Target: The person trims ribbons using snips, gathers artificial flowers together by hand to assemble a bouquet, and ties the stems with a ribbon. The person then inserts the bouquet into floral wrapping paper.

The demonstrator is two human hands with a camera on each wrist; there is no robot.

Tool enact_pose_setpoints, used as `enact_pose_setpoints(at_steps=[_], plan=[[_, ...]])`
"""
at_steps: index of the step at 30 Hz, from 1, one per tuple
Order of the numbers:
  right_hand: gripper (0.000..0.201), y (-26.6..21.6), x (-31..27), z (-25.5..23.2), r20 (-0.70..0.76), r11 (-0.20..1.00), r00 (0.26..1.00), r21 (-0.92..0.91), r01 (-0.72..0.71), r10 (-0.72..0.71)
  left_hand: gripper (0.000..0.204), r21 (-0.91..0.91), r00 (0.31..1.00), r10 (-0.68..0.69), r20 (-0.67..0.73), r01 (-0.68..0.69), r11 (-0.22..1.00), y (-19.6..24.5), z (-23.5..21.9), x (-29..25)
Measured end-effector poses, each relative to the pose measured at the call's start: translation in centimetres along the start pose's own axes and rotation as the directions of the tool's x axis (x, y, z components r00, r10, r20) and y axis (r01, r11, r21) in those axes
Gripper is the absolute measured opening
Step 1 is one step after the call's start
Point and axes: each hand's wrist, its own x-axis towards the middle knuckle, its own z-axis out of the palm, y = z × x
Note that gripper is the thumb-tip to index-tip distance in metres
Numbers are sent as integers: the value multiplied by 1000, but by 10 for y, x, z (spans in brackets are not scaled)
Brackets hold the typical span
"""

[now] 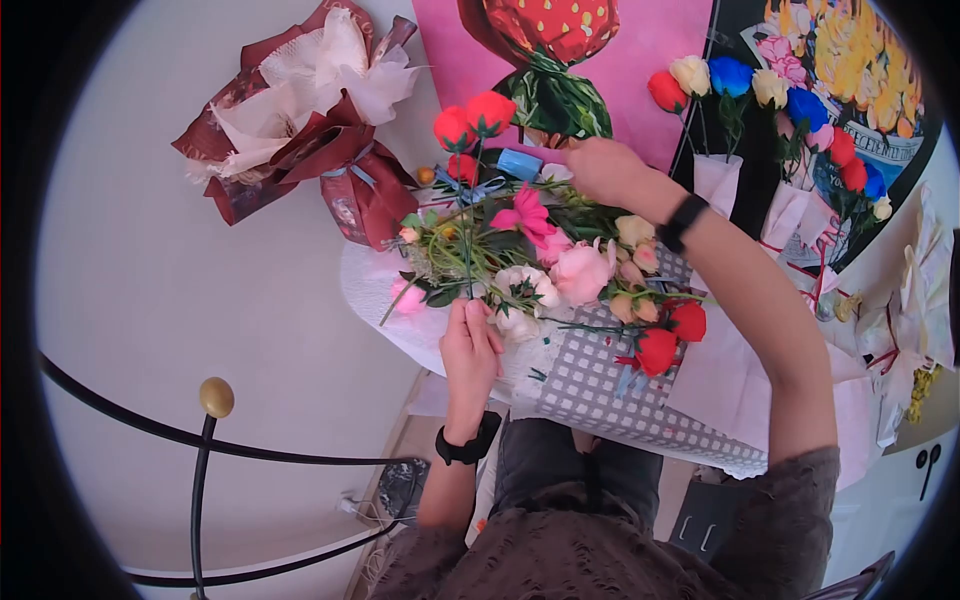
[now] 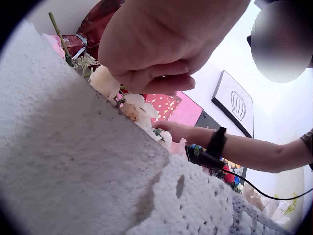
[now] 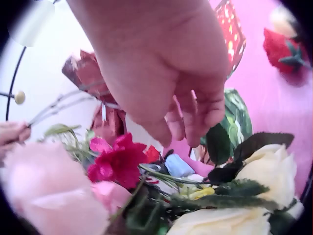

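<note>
In the head view, my left hand (image 1: 470, 350) pinches thin stems topped by several red roses (image 1: 490, 113), upright over the flowers. Seen from the right wrist, that hand (image 3: 12, 134) holds the stems (image 3: 58, 104) at the far left. The left wrist view shows its curled fingers from below. My right hand (image 1: 618, 178) reaches over the back of the table, beside a light blue roll (image 1: 520, 165). Its fingers hang loosely bent in the right wrist view, with nothing visible in them, above the blue roll (image 3: 178, 165) and a magenta flower (image 3: 117, 164).
Pink and white flowers (image 1: 583, 272) cover the middle of the table. Two red roses (image 1: 657, 351) lie on the checked cloth (image 1: 600, 372). A maroon-wrapped bouquet (image 1: 365, 200) stands at the back left. Small wrapped bouquets (image 1: 717, 185) are at the right, by the pictures.
</note>
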Motion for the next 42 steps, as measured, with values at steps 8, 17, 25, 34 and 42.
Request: enact_pose_setpoints(at_steps=[8, 17, 25, 34, 42], plan=[[21, 19, 58, 78, 187, 979, 981, -180, 92, -58, 30, 273, 963, 125, -239, -57, 960, -27, -51, 8], [19, 31, 46, 10, -267, 960, 953, -269, 72, -146, 28, 215, 988, 151, -40, -139, 967, -21, -19, 3], [10, 11, -68, -68, -327, 880, 934, -475, -33, -142, 31, -124, 995, 99, 13, -96, 988, -19, -3, 19], [19, 10, -188, -11, 191, 995, 977, 55, 81, -90, 32, 170, 975, 202, -88, -185, 968, -31, -12, 10], [23, 3, -167, -1, 7, 977, 992, 178, 120, -124, 28, 401, 910, 394, -129, -315, 860, -35, -18, 5]])
